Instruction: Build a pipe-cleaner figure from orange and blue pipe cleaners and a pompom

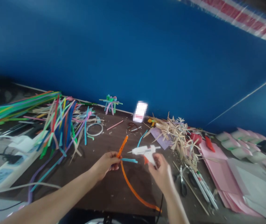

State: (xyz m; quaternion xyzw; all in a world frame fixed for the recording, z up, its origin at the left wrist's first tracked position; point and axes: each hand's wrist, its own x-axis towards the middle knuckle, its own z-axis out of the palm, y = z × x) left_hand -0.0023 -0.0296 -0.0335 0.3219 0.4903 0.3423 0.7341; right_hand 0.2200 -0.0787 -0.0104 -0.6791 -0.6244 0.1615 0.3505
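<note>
I pinch an orange pipe cleaner [131, 190] and a teal pipe cleaner [129, 160] in my left hand [105, 165], its grip clamped where the two meet. My right hand [159, 172], slightly blurred, has its grip closed on the lower end of a white hot glue gun [144, 150]. The nozzle points to 9 o'clock, just beside that join and not touching it. Both hands work above a brown wooden counter [105, 196], with 12 o'clock toward a blue wall [123, 56]. At 10 o'clock, a fan of multicoloured pipe cleaners [58, 124] lies near a wire ring [94, 129]. A small pipe-cleaner figure [110, 104] stands at 12 o'clock against the wall. Dried straw strips [177, 133] are heaped at 2 o'clock, pink paper sheets [219, 174] lie at 3 o'clock, and steel scissors [181, 183] rest at 4 o'clock. A white power strip [7, 174] sits at 9 o'clock.
</note>
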